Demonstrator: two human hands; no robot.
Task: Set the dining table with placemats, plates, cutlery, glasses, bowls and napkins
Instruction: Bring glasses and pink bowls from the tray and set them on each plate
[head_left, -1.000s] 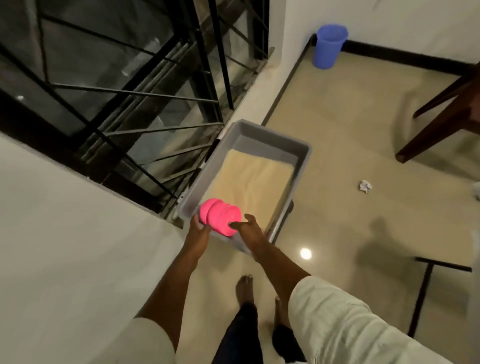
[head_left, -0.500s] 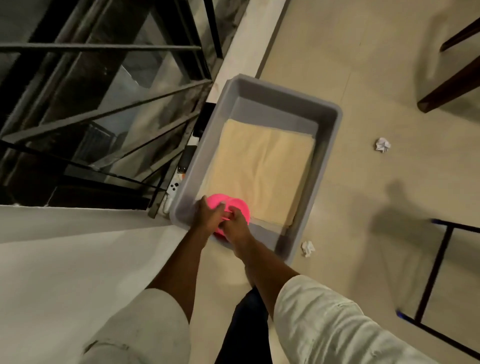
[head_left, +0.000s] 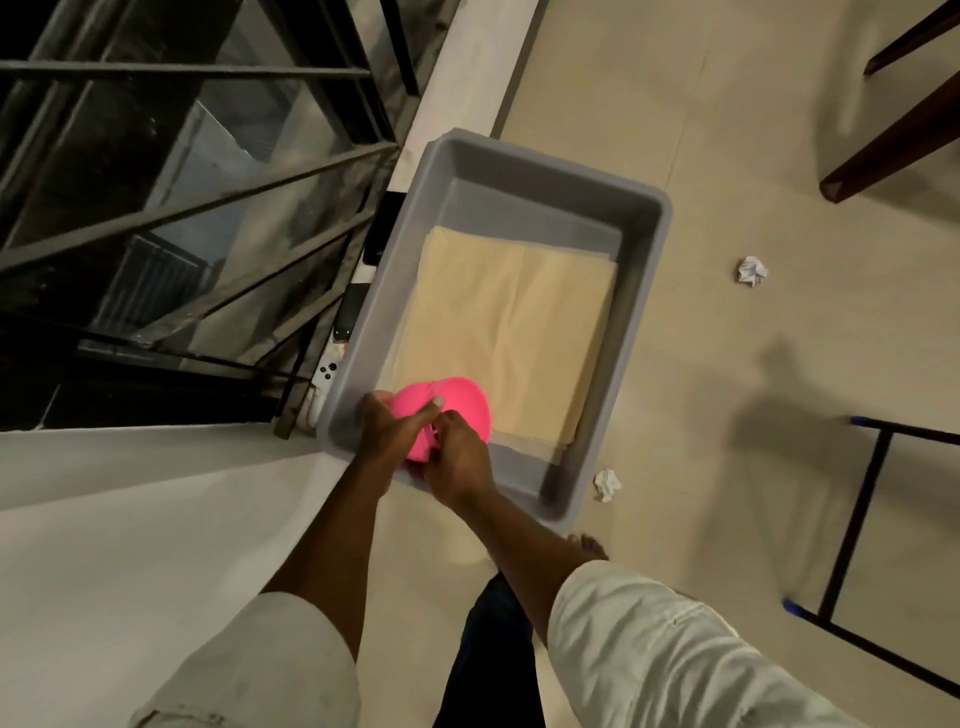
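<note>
Home room: tiled floor (head_left: 675, 156), barred window (head_left: 182, 182).

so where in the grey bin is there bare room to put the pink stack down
Bare strips of the grey bin: the far end beyond the beige placemats, and the near right corner. Near left is crowded: left hand, right hand, pink stack.

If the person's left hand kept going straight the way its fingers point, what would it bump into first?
The left hand already grips the pink stacked bowls, so those come first. Beyond them, probably the beige folded cloth lying in the grey tub, though depth is hard to judge from above.
</note>
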